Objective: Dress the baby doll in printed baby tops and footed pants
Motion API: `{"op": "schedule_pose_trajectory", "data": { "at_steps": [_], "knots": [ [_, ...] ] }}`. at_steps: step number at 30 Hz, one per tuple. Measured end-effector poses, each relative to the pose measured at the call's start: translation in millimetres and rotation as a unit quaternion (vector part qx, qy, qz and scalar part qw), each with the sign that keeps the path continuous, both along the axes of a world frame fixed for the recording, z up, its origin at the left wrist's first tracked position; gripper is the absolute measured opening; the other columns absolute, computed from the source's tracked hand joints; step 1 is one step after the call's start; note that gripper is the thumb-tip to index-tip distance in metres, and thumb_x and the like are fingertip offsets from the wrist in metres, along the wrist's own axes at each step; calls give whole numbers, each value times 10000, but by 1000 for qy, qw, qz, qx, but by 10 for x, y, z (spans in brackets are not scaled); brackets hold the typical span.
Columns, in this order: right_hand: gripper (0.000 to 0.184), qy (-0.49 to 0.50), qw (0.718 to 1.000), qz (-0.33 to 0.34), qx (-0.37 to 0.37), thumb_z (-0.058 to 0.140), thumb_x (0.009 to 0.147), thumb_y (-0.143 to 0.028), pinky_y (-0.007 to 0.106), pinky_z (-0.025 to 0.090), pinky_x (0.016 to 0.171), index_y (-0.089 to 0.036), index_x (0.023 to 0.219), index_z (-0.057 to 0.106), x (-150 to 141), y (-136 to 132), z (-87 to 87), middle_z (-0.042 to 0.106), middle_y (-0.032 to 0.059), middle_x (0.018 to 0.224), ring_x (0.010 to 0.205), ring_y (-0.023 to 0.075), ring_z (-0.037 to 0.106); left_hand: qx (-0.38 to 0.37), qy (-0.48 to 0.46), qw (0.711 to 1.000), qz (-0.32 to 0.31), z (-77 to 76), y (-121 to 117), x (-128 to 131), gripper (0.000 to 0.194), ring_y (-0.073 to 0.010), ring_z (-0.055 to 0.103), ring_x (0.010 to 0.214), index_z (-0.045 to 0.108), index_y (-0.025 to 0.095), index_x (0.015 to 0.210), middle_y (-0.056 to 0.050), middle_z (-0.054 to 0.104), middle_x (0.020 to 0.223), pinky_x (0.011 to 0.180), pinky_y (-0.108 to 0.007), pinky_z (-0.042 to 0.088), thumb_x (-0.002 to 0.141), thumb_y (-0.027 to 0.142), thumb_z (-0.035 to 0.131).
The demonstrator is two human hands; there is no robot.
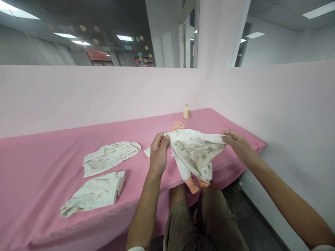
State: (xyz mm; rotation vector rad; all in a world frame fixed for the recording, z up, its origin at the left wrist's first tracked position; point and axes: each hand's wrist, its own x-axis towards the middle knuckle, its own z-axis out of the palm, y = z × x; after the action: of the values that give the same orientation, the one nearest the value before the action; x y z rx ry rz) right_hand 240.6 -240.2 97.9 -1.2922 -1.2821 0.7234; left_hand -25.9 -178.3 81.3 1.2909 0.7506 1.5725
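Pink table (pixel 62 153), cream bottle (pixel 186 112); hands (pixel 159 149) (pixel 236 140) stretching cloth (pixel 195 148)

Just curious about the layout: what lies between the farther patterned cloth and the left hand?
In the head view, a small white piece lies between the cloth and the left hand, on the pink sheet.

No text, label, brand, number or sign is showing legibly. The small pale-yellow bottle with a narrow top (pixel 186 112) is carrying faint marks on its front, too small to read; the white cloth with small printed figures (pixel 193 144) is showing no readable lettering.
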Motion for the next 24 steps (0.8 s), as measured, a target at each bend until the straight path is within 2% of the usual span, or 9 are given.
{"op": "schedule_pose_trajectory", "data": {
  "at_steps": [4, 7, 9, 12, 14, 16, 18, 21, 24],
  "knots": [
    [167, 140, 990, 26, 0, 651, 747, -343, 233, 409, 554, -204, 815, 588, -21, 84, 162, 555, -19, 704, 626, 117, 504, -45, 38, 998, 4, 105, -133, 182, 165, -92, 422, 570, 589, 219, 964, 45, 462, 652, 557, -197, 364, 844, 321, 541],
    [182, 236, 970, 53, -2, 680, 693, -299, 220, 386, 506, -216, 824, 585, -166, 171, 315, 536, -41, 675, 576, 103, 489, -68, 89, 994, -4, 87, -229, 305, 278, -102, 455, 588, 577, 262, 1104, 41, 510, 696, 554, -197, 365, 833, 271, 516],
    [186, 253, 965, 63, 7, 670, 684, -256, 216, 373, 492, -223, 857, 611, -256, 253, 419, 516, -50, 647, 543, 94, 470, -62, 109, 992, -12, 50, -259, 334, 233, -103, 465, 606, 616, 230, 1003, 23, 530, 722, 545, -196, 353, 804, 226, 496],
    [118, 246, 966, 73, 26, 629, 702, -185, 207, 362, 492, -208, 817, 639, -330, 396, 552, 507, -45, 653, 537, 78, 447, -61, 75, 995, -7, 20, -267, 289, 149, -102, 427, 556, 593, 186, 774, 16, 483, 643, 514, -205, 324, 765, 210, 446],
    [74, 254, 964, 73, 27, 591, 714, -138, 202, 364, 497, -189, 751, 629, -357, 473, 621, 513, -32, 668, 556, 76, 453, -47, 57, 997, 10, 27, -290, 247, 208, -112, 428, 547, 551, 177, 681, 3, 474, 618, 522, -224, 344, 796, 260, 399],
    [96, 269, 961, 68, 13, 559, 720, -104, 205, 360, 489, -184, 721, 611, -394, 509, 674, 505, -24, 658, 554, 81, 451, -19, 96, 995, 34, 43, -360, 242, 318, -129, 470, 586, 550, 171, 655, -18, 514, 647, 555, -246, 382, 856, 333, 363],
    [111, 269, 960, 72, 6, 547, 722, -94, 212, 360, 482, -192, 727, 599, -443, 493, 708, 489, -24, 639, 538, 87, 441, 20, 184, 982, 47, 50, -480, 283, 353, -155, 532, 673, 615, 173, 765, -33, 573, 723, 617, -266, 425, 899, 407, 387],
    [110, 238, 967, 92, 28, 544, 738, -108, 224, 373, 491, -204, 759, 591, -494, 391, 736, 462, -28, 614, 525, 93, 431, 112, 323, 938, 57, 27, -679, 378, 308, -198, 582, 918, 636, 200, 1013, -56, 627, 970, 787, -300, 463, 863, 458, 561],
    [98, 193, 976, 81, 58, 530, 762, -123, 234, 386, 509, -207, 774, 579, -451, 261, 777, 433, -30, 609, 524, 94, 429, 175, 399, 897, 74, -25, -767, 402, 236, -192, 565, 994, 635, 198, 977, -70, 594, 1058, 826, -300, 468, 874, 404, 588]
  ]
}}
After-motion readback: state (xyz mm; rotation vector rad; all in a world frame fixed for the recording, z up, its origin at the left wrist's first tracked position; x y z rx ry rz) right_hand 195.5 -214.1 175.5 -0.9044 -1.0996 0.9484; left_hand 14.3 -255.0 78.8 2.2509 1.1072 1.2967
